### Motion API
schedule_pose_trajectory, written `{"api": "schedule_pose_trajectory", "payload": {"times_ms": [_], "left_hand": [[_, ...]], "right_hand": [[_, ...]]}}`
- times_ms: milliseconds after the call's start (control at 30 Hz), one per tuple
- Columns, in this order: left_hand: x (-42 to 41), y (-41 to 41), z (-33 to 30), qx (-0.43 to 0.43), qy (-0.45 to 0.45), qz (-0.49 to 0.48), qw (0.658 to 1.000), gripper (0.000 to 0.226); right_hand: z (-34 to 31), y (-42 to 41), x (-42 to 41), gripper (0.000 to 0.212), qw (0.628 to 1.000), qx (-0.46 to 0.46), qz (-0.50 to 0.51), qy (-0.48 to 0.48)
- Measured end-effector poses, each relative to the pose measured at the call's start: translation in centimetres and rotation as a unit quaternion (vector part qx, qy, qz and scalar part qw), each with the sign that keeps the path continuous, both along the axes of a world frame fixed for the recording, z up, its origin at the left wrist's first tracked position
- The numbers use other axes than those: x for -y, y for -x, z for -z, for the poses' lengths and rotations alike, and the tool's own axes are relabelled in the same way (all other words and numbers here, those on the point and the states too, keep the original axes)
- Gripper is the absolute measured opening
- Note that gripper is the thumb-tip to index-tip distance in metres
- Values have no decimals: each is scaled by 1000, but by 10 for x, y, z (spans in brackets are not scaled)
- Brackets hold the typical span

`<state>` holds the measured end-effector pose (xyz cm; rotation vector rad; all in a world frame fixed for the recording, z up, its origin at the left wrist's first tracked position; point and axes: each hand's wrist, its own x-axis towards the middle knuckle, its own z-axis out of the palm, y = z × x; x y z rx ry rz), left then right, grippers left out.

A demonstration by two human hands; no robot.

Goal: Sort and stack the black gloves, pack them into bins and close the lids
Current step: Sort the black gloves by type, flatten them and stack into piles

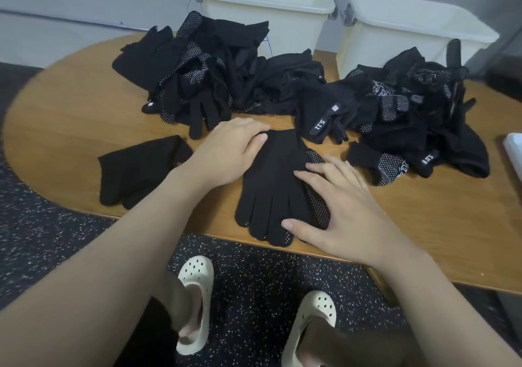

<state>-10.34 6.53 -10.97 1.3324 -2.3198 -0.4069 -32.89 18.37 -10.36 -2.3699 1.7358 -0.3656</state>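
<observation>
Two lidless white bins (268, 5) behind the glove pile (226, 78), contents seemingly hidden.

glove stack (271, 180) table-front | loose pile (254, 84) behind | bins (265, 8) behind pile

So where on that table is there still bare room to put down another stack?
Bare wood shows at the table's left end, left of the glove heap, and along the right front edge, below the right-hand heap. The middle is crowded: both hands press the glove stack, folded glove beside it, bins behind.
</observation>
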Motion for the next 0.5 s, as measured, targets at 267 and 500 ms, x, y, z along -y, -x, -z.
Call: {"api": "schedule_pose_trajectory", "payload": {"times_ms": [267,500], "left_hand": [[8,8,0,-14,17,-29,999,46],[2,12,-2,-50,33,-81,995,43]], "right_hand": [[1,-6,5,89,999,40,-18,-7],[2,-8,7,92,998,11,-34,-46]]}}
